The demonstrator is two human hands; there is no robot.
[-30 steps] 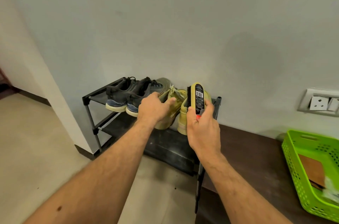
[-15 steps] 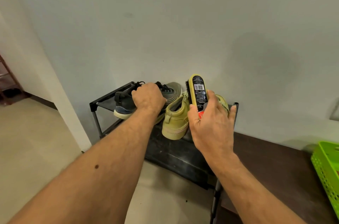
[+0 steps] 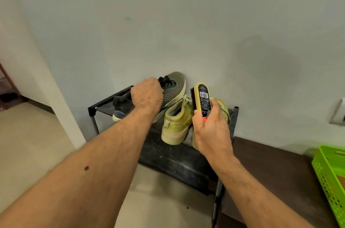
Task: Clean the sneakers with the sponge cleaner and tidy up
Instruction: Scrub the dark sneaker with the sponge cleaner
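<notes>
On the top shelf of a black shoe rack (image 3: 110,98) stand a dark grey sneaker pair and an olive-yellow pair. My left hand (image 3: 147,95) grips the nearer grey sneaker (image 3: 175,85) at its laces and tilts it toe up against the wall. The other grey sneaker (image 3: 121,106) shows behind my wrist. One yellow sneaker (image 3: 177,123) sits heel toward me; its mate (image 3: 222,108) is mostly hidden behind my right hand (image 3: 211,128). That hand holds a yellow-backed shoe brush (image 3: 202,98) upright, dark bristles facing left.
A dark brown wooden surface (image 3: 276,169) lies right of the rack, with a bright green plastic basket (image 3: 328,175) at its far right edge. A wall switch plate (image 3: 338,113) is at the right. Beige floor and a wall corner are to the left.
My left hand went from the yellow sneaker to the grey one and has tipped it toe up. The right hand and brush kept their place by the yellow pair; the view shifted right.
</notes>
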